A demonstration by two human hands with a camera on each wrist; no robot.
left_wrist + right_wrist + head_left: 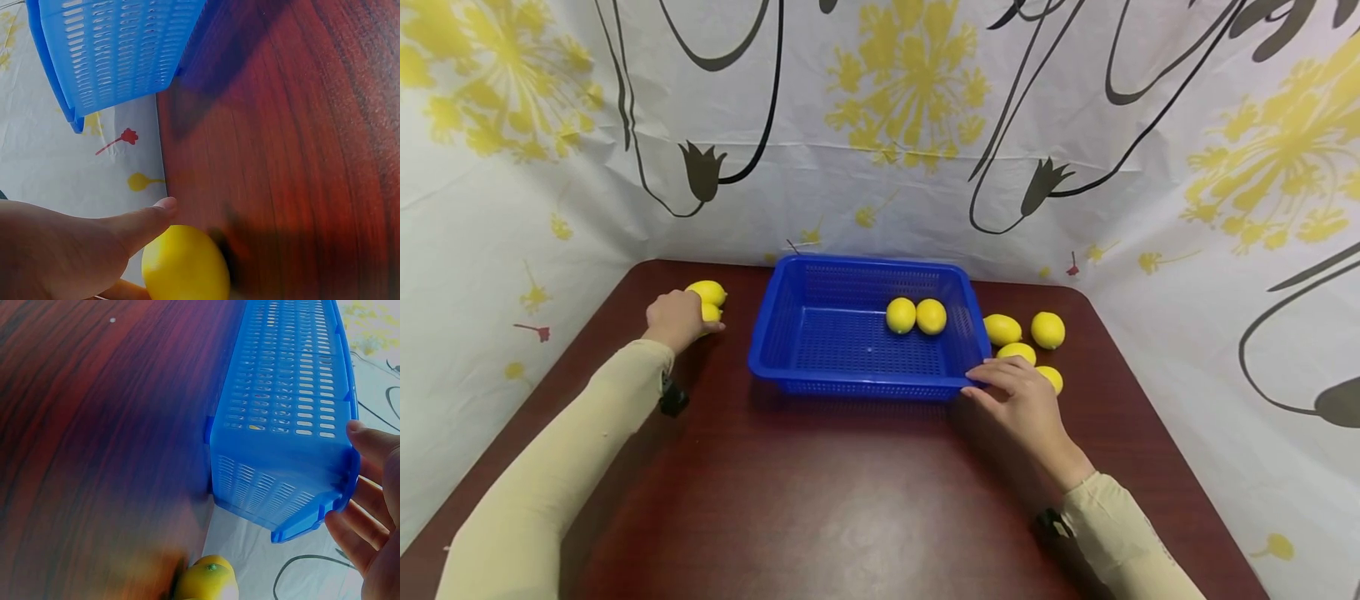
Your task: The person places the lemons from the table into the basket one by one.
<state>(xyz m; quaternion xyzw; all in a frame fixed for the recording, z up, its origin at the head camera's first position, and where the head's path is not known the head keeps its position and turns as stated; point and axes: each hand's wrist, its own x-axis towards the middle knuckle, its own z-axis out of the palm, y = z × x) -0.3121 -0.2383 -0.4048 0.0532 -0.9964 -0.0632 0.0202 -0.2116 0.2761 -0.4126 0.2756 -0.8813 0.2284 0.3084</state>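
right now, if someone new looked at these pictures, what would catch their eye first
Most likely the blue perforated basket near the far edge of the dark red table, with two yellow lemons inside toward its right end. Four more lemons sit right of it, where the right hand holds its near corner. At the table's far left, the left hand covers part of another pair.
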